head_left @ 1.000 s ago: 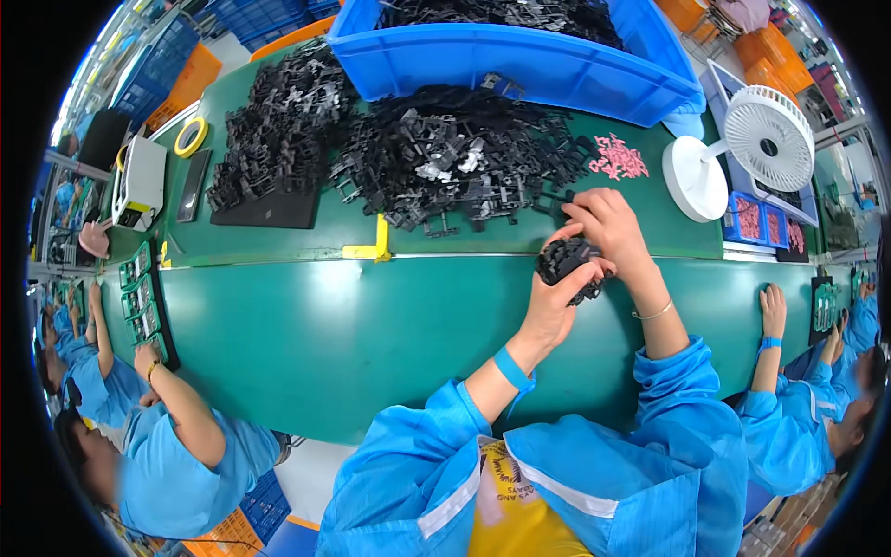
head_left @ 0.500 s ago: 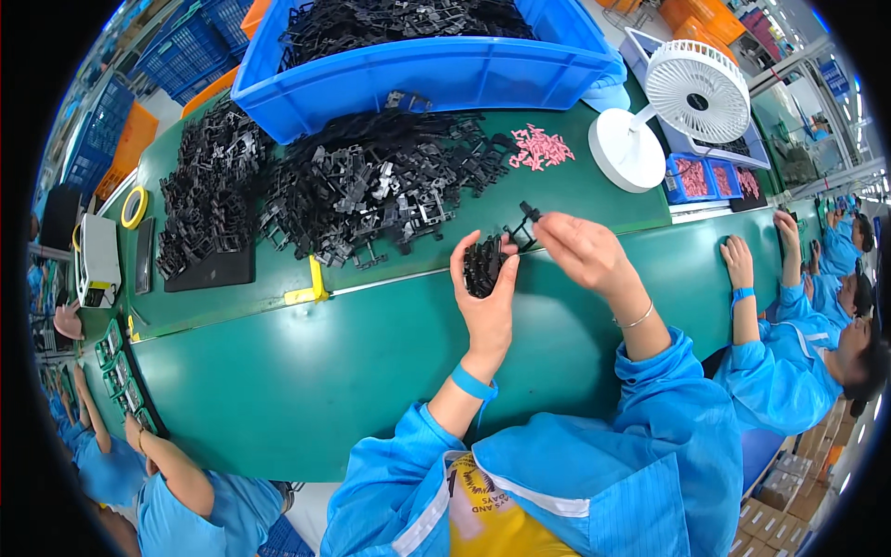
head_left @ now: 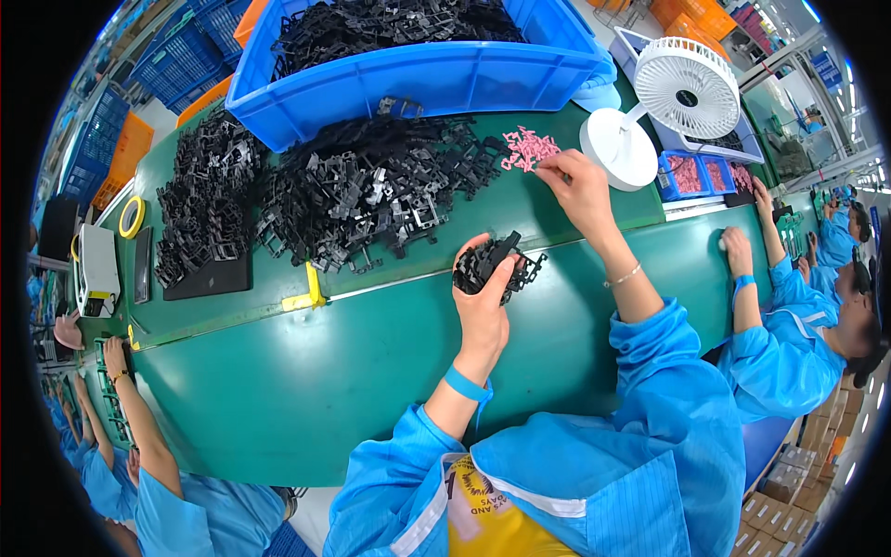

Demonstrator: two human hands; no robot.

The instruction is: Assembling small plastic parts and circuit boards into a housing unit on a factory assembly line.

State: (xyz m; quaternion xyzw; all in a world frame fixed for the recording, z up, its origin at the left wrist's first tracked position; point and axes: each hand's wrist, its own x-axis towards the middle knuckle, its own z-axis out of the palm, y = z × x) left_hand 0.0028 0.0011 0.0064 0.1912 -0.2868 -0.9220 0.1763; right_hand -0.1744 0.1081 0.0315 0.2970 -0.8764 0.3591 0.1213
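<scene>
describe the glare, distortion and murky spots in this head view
Head view: pale glare lies on the glossy green tabletop; head view: fisheye distortion bends straight edges toward the rim, with black corners beyond; head view: the heap of small black plastic parts shows bright glints, while its darker patches lose detail.

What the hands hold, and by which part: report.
The left hand holds a cluster of black parts around its left and near sides. Whether the right hand, beside the pink pieces, grips one cannot be told.

Before us, a smooth, glossy table (head_left: pixel 371 381), black plastic parts (head_left: pixel 362 190) at eleven o'clock, our creased cloth sleeves (head_left: pixel 657 357)
</scene>
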